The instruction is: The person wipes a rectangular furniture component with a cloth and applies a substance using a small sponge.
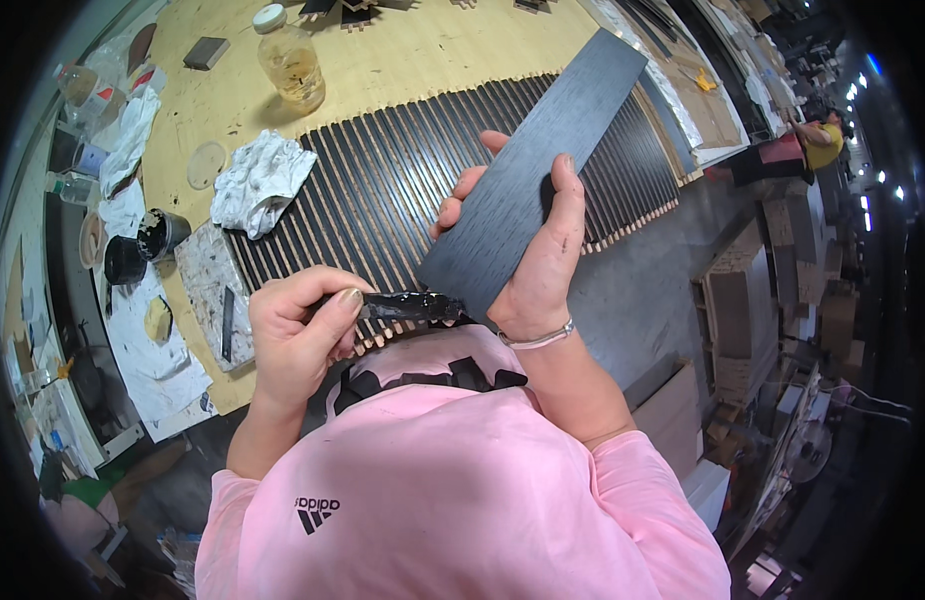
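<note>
My right hand (542, 270) grips a long dark blue-grey wooden plank (542, 165) from below, thumb along one edge and fingers round the other. The plank is tilted, its near end close to my chest. My left hand (304, 320) pinches a flat tool coated in wet black (412, 306), its tip at the plank's near corner. The coating hides what kind of tool it is. Beneath the hands, many narrow black strips (372, 180) with bare wood ends lie side by side on the yellowish worktable (402, 50).
A crumpled white cloth (262, 182) lies on the strips' left end. Nearby are a bottle of yellowish liquid (290, 62), black-stained cups (160, 234), a smeared board (210, 290) and a small dark block (206, 53). Cardboard boxes (742, 320) stand at right; another person (820, 145) is far right.
</note>
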Demonstrator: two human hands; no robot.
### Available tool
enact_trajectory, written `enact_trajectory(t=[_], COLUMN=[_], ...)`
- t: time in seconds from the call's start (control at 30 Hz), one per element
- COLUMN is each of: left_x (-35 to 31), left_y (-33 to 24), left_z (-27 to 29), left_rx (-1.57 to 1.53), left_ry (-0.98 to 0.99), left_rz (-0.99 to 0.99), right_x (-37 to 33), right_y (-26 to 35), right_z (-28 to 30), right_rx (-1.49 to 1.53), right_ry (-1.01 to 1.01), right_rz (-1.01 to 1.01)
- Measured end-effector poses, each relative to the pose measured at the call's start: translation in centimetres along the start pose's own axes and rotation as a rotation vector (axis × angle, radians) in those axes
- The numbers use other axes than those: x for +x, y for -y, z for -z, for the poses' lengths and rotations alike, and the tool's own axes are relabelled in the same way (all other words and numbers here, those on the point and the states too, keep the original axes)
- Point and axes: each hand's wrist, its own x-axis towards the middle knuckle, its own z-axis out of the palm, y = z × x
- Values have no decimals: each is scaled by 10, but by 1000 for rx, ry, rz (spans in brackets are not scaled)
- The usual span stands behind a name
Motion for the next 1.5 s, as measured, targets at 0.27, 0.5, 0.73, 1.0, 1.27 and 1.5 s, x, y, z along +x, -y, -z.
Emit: enact_trajectory(t=[0.27, 0.5, 0.73, 1.0, 1.27, 1.5], left_x=[-1, -3, -5, -6, -4, -5], left_y=[9, 10, 12, 14, 17, 19], left_z=[-4, -3, -3, -1, 0, 2], left_rx=[113, 274, 292, 303, 349, 327], left_ry=[-49, -6, 44, 32, 21, 24], left_rz=[-287, -431, -507, -495, -516, -540], right_x=[-3, -5, -5, -5, -5, -4], right_y=[3, 3, 1, -2, -1, -3], right_z=[5, 6, 6, 4, 2, 1], right_rx=[57, 108, 85, 92, 53, 52], right_ry=[-16, -31, -16, -18, -30, -40], right_rz=[20, -15, 3, -2, 37, 74])
